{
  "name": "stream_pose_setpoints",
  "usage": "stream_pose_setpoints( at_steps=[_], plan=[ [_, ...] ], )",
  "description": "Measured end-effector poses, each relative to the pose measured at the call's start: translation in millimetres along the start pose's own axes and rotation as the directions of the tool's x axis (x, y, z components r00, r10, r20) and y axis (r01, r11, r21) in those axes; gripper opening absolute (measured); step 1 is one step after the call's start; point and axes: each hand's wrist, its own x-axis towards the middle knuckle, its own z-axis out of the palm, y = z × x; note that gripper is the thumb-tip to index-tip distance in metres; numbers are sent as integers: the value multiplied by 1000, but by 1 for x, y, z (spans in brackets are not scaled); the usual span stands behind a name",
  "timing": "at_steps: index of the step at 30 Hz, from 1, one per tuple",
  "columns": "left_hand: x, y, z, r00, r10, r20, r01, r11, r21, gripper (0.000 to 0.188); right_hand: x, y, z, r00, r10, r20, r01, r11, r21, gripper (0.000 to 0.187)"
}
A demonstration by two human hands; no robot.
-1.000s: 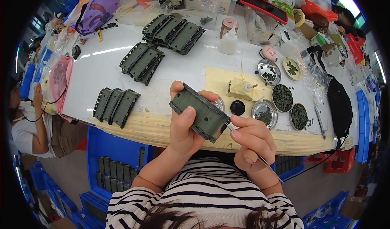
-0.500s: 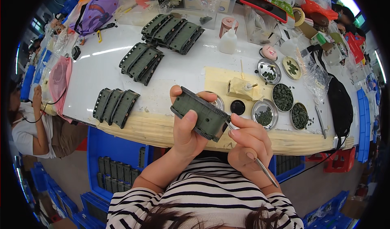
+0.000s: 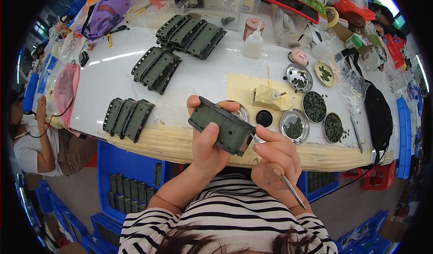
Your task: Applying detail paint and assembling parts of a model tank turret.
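Note:
My left hand grips a dark green, box-like plastic part with ribbed long edges, thumb across its face and fingers behind. The part is tilted, its right end lower, above the table's front edge. My right hand is closed on slim metal tweezers. Their tip meets the right end of the green part, and their rear end points down toward my forearm. A tan cover sits on one right finger. Whether the tips hold a small piece is hidden. Behind the part, a round metal dish is partly covered.
Stacked green parts stand at left, with more behind. Right of my hands are dishes of small green pieces, a black round cap, a yellow-wrapped block and a white bottle. A blue bin sits below the table.
Almost nothing differs. The green part and both hands have shifted very slightly left, with the tweezers still against the part's right end.

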Motion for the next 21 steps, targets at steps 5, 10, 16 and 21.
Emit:
stream_pose_setpoints(
  at_steps=[5,10,16,21],
  plan=[
    [0,1,-1,1000,-8,20,8,1000,7,51,1,-1,0,1000,14,4,-14,1000,6,23],
    [2,4,-3,972,-233,-24,220,944,-247,34,5,3,-2,993,95,-72,-80,980,184,31],
    [10,19,1,860,-491,135,436,573,-694,53,5,6,-9,963,186,-197,-131,956,264,47],
    [15,23,7,817,-554,160,421,384,-822,55,18,4,-17,967,200,-156,-174,971,165,31]
  ],
)
